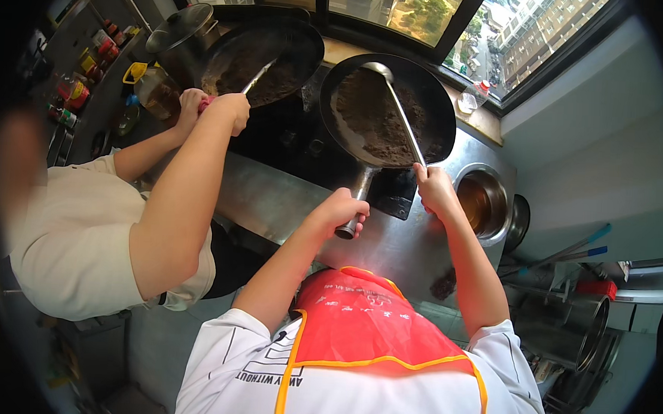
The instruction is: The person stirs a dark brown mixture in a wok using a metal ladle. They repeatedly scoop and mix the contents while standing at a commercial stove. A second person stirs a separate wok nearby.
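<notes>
My left hand (343, 212) is wrapped around the hollow metal handle (363, 181) of a black wok (444, 109) on the stove. Inside the wok, a dark brown, crumbly mass (386, 137) covers part of the bottom, with a smoother brown area beside it. My right hand (436, 189) grips the shaft of a long steel ladle (406, 120). The ladle's round bowl (379, 70) rests at the wok's far side, tilted so that its contents cannot be made out.
Left of me a co-worker (179, 216) holds a utensil (258, 76) with a pink handle in a second wok (312, 43). A steel pot of brownish liquid (474, 206) stands right. Beyond are a lidded pot (177, 36), an oil jug (156, 92) and a plastic bottle (473, 96) by the window.
</notes>
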### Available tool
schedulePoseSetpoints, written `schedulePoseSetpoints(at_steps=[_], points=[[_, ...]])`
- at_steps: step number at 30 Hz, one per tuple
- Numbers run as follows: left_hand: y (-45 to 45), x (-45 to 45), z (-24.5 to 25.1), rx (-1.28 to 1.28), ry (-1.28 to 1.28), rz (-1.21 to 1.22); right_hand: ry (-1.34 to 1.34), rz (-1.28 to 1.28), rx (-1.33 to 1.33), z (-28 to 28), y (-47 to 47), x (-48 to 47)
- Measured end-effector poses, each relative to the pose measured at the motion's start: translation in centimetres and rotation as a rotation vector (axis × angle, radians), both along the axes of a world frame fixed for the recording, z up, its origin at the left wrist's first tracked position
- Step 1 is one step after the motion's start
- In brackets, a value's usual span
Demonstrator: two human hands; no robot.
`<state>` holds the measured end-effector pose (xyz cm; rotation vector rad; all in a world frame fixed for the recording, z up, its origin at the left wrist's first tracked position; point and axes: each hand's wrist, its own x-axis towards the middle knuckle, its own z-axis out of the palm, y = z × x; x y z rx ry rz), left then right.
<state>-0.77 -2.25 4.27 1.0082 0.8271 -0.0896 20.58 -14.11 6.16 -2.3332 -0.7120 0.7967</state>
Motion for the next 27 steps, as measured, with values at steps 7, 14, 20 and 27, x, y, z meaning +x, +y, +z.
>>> schedulePoseSetpoints(at_steps=[7, 14, 20, 27], points=[[1.0, -0.5, 2.2, -0.061, -0.039, 0.037, -0.379, 0.213, -0.153, 6.5, -9.4, 0.3], [0.6, -1.3, 5.9, -0.082, -0.059, 0.089, -0.54, 0.099, -0.114, 13.0, -16.8, 2.9], [-0.8, -1.6, 7.6, -0.084, -0.073, 0.112, -0.529, 0.243, -0.203, 20.9, -17.7, 6.1], [-0.4, -1.8, 7.4, -0.105, -0.073, 0.071, -0.515, 0.441, -0.353, 22.1, -15.9, 6.3]])
